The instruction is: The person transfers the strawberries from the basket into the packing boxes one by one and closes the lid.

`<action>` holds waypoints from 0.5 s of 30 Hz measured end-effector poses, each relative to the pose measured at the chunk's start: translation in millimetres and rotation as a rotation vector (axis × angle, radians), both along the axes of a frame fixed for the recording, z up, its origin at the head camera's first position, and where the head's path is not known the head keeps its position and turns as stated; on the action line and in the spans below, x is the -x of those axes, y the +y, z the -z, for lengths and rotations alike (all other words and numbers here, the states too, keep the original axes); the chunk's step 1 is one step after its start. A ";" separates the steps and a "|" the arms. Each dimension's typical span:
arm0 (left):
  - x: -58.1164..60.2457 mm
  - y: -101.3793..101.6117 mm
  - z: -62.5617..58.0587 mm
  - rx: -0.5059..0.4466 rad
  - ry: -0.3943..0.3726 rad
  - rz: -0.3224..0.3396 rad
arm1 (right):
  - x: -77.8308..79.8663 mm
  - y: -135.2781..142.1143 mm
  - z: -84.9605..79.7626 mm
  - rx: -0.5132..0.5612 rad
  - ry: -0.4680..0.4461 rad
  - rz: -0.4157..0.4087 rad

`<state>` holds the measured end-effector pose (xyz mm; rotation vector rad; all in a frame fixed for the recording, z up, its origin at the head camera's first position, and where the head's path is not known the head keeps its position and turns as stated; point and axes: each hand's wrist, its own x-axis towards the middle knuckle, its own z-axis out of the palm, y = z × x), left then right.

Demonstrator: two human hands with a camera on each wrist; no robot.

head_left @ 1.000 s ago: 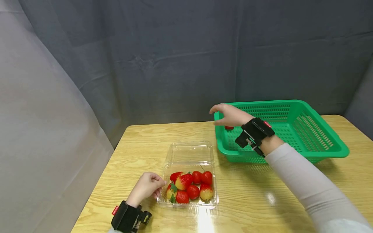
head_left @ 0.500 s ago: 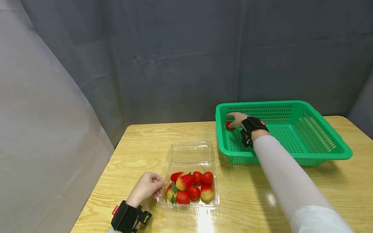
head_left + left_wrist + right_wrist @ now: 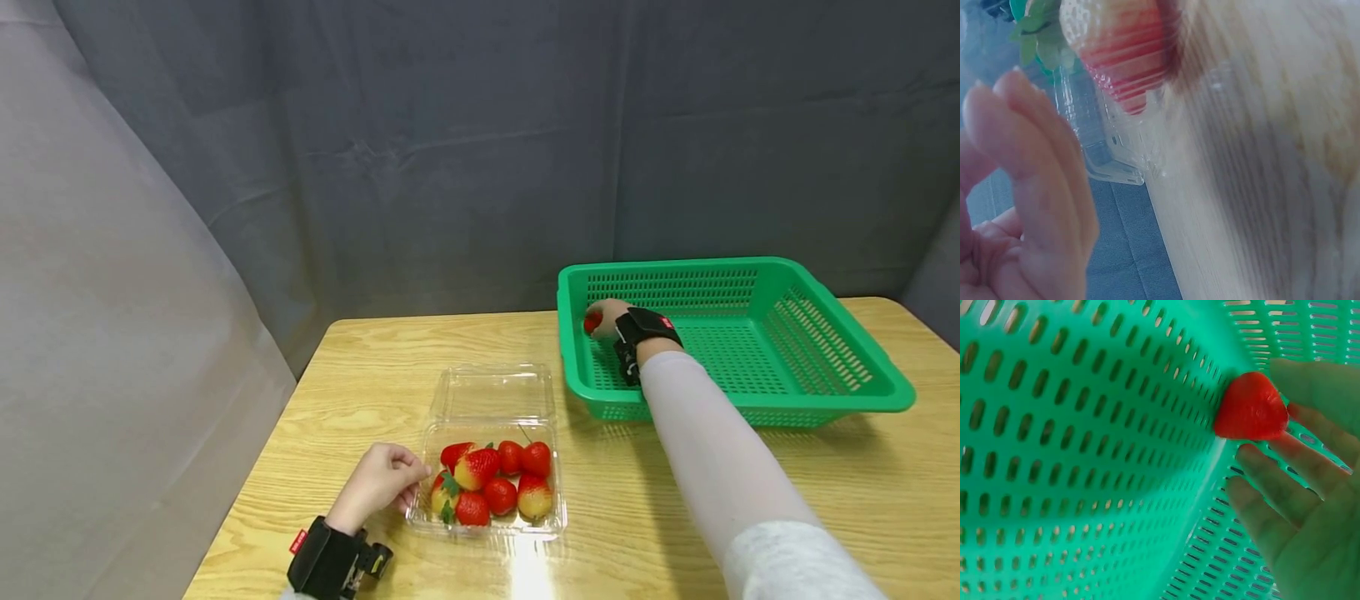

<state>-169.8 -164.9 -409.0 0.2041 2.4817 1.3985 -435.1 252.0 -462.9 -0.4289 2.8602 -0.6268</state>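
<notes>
In the head view my right hand (image 3: 609, 318) is down inside the green basket (image 3: 693, 407) at its left end. It pinches a red strawberry (image 3: 1252, 407) between thumb and fingertips, close to the basket wall in the right wrist view. My left hand (image 3: 382, 481) holds the left rim of a clear plastic clamshell box (image 3: 491, 432) between thumb and curled fingers. Several red and yellow-red strawberries (image 3: 477, 468) lie in the box, some with green leaves. The lid (image 3: 493, 392) is folded back, away from me. In the left wrist view the exact fingertip contact is unclear.
The box and basket stand on a wood-grain table (image 3: 360, 375), the basket back and to the right. A dark grey cloth (image 3: 450, 167) hangs behind the table, and a light grey one (image 3: 112, 292) at the left.
My right hand has moved from above the basket's left rim down into the basket and taken hold of the strawberry there. The left hand and the box have stayed put.
</notes>
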 end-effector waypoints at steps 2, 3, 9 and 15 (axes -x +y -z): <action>-0.3 0.0 -0.5 0.000 0.001 -0.002 | -38.6 -18.7 -40.6 -0.013 -0.076 0.025; -0.5 0.0 -0.8 -0.001 0.002 -0.003 | -56.3 -27.3 -57.2 -0.013 -0.098 0.033; -1.6 -0.2 -1.8 -0.004 -0.003 -0.007 | -100.1 -45.8 -89.7 -0.019 -0.192 0.036; -0.9 -0.6 -1.3 -0.002 -0.002 -0.002 | -93.0 -40.1 -94.1 0.000 -0.192 -0.030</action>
